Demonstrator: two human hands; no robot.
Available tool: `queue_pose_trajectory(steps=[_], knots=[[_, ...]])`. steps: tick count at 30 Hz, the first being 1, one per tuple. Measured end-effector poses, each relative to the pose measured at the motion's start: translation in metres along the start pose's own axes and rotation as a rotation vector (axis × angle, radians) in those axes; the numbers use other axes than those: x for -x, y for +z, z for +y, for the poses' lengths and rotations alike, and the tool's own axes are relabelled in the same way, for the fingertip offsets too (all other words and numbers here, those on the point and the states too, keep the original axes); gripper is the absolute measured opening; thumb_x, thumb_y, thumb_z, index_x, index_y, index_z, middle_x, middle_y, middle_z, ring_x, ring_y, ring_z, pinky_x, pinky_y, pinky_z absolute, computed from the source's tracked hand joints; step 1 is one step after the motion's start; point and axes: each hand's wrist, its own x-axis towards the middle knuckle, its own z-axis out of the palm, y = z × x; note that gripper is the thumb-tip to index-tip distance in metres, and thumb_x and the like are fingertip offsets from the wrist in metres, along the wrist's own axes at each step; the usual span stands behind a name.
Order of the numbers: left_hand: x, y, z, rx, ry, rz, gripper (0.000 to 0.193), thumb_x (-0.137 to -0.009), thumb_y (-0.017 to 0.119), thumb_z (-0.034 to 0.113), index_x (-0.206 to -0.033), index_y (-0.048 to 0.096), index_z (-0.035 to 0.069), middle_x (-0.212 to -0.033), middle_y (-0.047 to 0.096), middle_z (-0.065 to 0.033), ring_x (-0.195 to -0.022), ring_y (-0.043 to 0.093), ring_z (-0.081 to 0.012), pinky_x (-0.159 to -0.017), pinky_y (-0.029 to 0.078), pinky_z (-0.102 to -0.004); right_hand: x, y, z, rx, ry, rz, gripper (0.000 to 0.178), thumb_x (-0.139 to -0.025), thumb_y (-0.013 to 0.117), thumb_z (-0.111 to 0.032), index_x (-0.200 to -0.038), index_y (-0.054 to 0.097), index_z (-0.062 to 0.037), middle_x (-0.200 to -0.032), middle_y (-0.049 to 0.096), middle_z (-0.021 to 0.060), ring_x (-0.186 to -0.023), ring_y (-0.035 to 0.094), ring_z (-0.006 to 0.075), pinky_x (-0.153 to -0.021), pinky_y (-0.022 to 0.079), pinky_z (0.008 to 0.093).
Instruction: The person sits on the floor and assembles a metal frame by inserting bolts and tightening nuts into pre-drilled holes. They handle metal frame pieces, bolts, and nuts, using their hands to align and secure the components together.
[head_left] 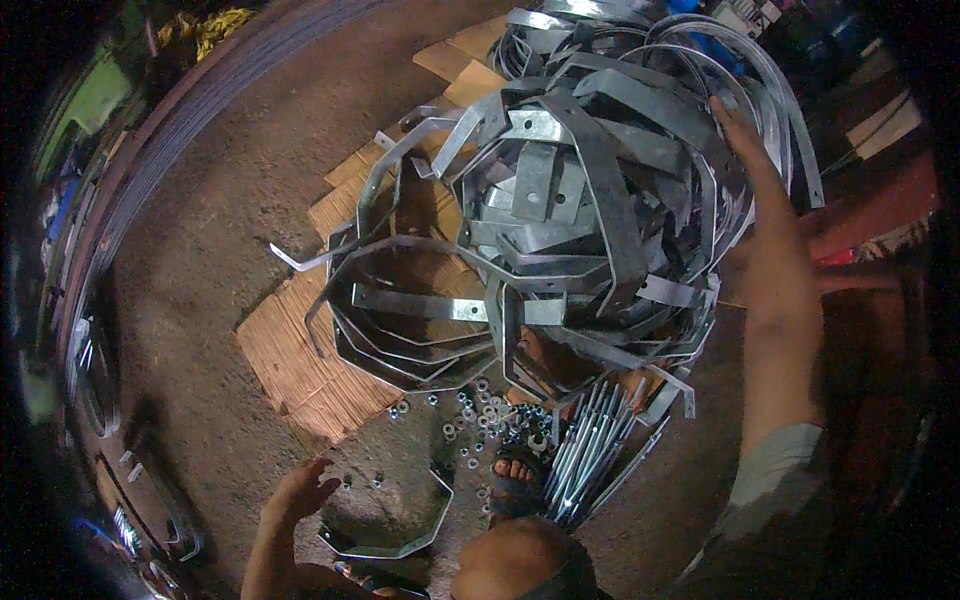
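Observation:
My left hand [303,488] is low on the left, fingers apart and slightly curled, holding nothing. Beside it a bent flat-steel bracket [385,552], angled like part of a polygon, lies on the ground. Far off on the right, my right hand [738,130] reaches to the edge of a large heap of grey bent metal brackets [620,190]. Its outstretched thumb side shows against the metal. The other fingers are hidden, so its grip is unclear. More bent brackets [420,375] lie nested at the heap's left side.
Flattened cardboard [305,355] lies under the heap. Nuts and washers [490,412] are scattered before it, beside a bundle of threaded rods [590,450]. My sandalled foot [515,470] stands among them. Coiled metal strips [780,80] rise behind; long bars [130,185] curve along the left.

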Motion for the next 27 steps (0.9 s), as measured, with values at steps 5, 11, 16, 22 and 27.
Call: queue_pose_trajectory(steps=[5,11,16,22,27], knots=[[-0.009,-0.001,0.059,-0.202,0.421,0.205,0.048,-0.085,0.072,0.028,-0.126,0.058,0.007,-0.12,0.061,-0.0199,-0.109,0.059,-0.0378,-0.093,0.049,-0.0434,0.031,-0.011,0.017,-0.124,-0.169,0.123,0.094,-0.083,0.043,-0.08,-0.139,0.052,-0.0059,-0.138,0.053,0.0235,-0.131,0.048,0.0375,-0.109,0.036,0.042],[-0.019,-0.045,0.237,-0.152,1.122,0.618,0.064,-0.074,0.079,0.025,-0.131,0.055,0.01,-0.131,0.052,-0.0194,-0.119,0.051,-0.0403,-0.099,0.042,-0.0492,0.106,-0.017,-0.02,0.016,-0.191,0.443,0.076,-0.086,0.057,-0.067,-0.122,0.062,0.0006,-0.111,0.066,0.0267,-0.109,0.063,0.0391,-0.093,0.047,0.0447],[-0.034,-0.067,0.388,0.074,1.466,1.038,0.075,-0.073,0.077,0.036,-0.14,0.05,0.014,-0.146,0.04,-0.0223,-0.133,0.04,-0.0414,-0.108,0.031,-0.0552,0.156,-0.021,-0.049,-0.107,-0.238,0.427,0.062,-0.088,0.064,-0.054,-0.114,0.064,0.0013,-0.11,0.067,0.0241,-0.105,0.064,0.0396,-0.089,0.049,0.0435],[-0.088,-0.052,0.474,-0.12,1.1,1.077,0.081,-0.084,0.061,0.054,-0.152,0.033,0.018,-0.157,0.024,-0.0201,-0.145,0.022,-0.0392,-0.113,0.017,-0.0605,0.137,-0.027,-0.045,-0.014,-0.293,0.357,0.061,-0.087,0.063,-0.054,-0.117,0.064,-0.0004,-0.108,0.067,0.0235,-0.104,0.064,0.0398,-0.089,0.049,0.0439],[-0.109,-0.036,0.472,-0.123,0.991,1.024,0.086,-0.085,0.054,0.064,-0.153,0.03,0.018,-0.158,0.021,-0.0197,-0.148,0.018,-0.0359,-0.114,0.008,-0.0626,0.105,-0.042,-0.044,0.163,-0.34,0.312,0.07,-0.082,0.065,-0.061,-0.115,0.064,0.0,-0.106,0.067,0.0248,-0.103,0.063,0.041,-0.09,0.047,0.0485]])
